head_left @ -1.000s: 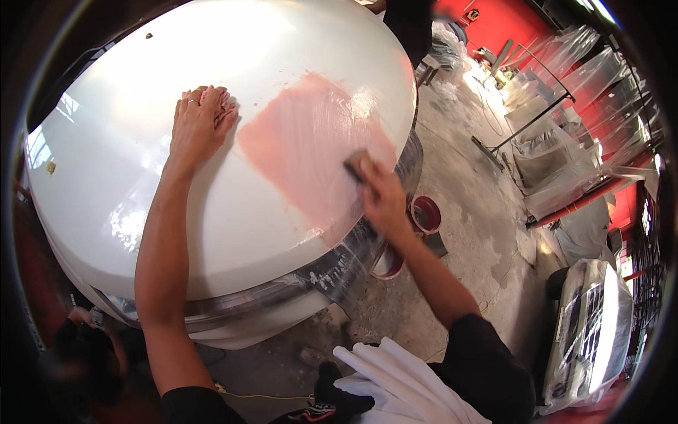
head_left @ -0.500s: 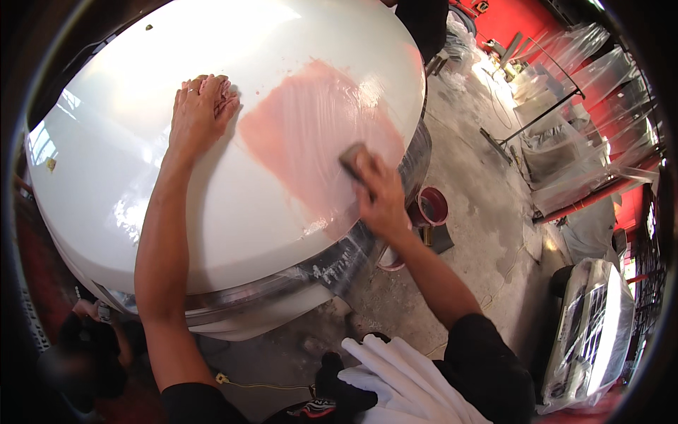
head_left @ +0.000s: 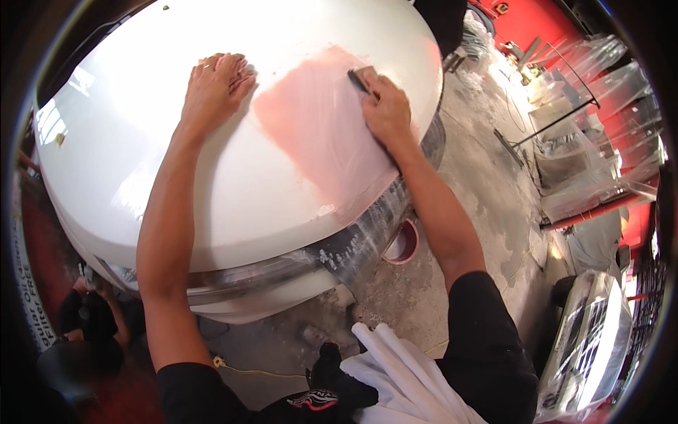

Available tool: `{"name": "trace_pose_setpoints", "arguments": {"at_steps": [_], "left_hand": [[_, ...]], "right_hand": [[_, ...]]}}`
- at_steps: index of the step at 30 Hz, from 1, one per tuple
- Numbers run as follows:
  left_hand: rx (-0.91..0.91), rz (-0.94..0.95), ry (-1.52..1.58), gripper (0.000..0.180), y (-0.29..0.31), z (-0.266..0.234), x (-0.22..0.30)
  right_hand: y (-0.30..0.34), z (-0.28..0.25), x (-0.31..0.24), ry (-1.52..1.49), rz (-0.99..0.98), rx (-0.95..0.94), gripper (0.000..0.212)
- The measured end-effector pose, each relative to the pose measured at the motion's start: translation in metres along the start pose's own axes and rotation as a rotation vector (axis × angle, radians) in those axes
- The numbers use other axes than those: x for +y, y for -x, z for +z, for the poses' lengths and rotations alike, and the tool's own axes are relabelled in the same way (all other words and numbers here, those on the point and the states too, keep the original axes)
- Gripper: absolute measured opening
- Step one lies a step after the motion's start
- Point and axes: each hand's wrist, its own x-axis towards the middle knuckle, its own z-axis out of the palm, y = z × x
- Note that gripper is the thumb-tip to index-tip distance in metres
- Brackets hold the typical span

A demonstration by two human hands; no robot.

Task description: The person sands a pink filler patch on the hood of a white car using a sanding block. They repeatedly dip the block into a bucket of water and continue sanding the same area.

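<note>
A white car hood (head_left: 233, 205) fills the upper left, with a pink, wet-looking sanded patch (head_left: 293, 131) on its right half. Against the far right part of that patch, my right hand (head_left: 390, 113) grips a dark sanding block (head_left: 358, 80), its fingers wrapped over the top. My left hand (head_left: 215, 92) rests on the white paint left of the patch, closed over a crumpled pinkish cloth (head_left: 244, 73). Most of the cloth is hidden under my fingers.
Below my right forearm a reddish bucket (head_left: 402, 244) stands on the concrete floor (head_left: 480, 177). Plastic-wrapped parts (head_left: 579, 141) and a wrapped bumper (head_left: 586, 346) are on the right. Another person (head_left: 92, 332) is at lower left. A white cloth (head_left: 409, 374) hangs at my front, near a yellow cord (head_left: 261, 371).
My right hand has slid the sanding block away from me, toward the far side of the patch. My left hand keeps its place on the hood. The whole view has shifted slightly.
</note>
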Motion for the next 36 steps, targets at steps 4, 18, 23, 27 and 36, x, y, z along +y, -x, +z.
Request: {"name": "trace_pose_setpoints", "arguments": {"at_steps": [4,18,23,27,36], "left_hand": [[0.003,-0.031,-0.084,0.042,0.017,-0.004,-0.021],[0.007,-0.046,-0.062,0.040,0.024,-0.006,-0.026],[0.009,0.001,-0.005,0.037,0.002,-0.001,-0.004],[-0.027,-0.046,-0.014,0.039,0.016,-0.009,-0.016],[-0.003,-0.121,0.024,0.038,0.006,-0.005,0.005]], "right_hand": [[0.100,-0.001,-0.051,-0.103,-0.080,-0.113,0.042],[0.157,0.003,-0.082,-0.038,-0.245,0.018,0.041],[-0.016,0.001,-0.046,0.026,0.075,-0.205,0.042],[0.041,0.005,-0.063,-0.215,-0.145,-0.232,0.042],[-0.063,0.028,-0.046,0.018,-0.057,-0.277,0.046]]}}
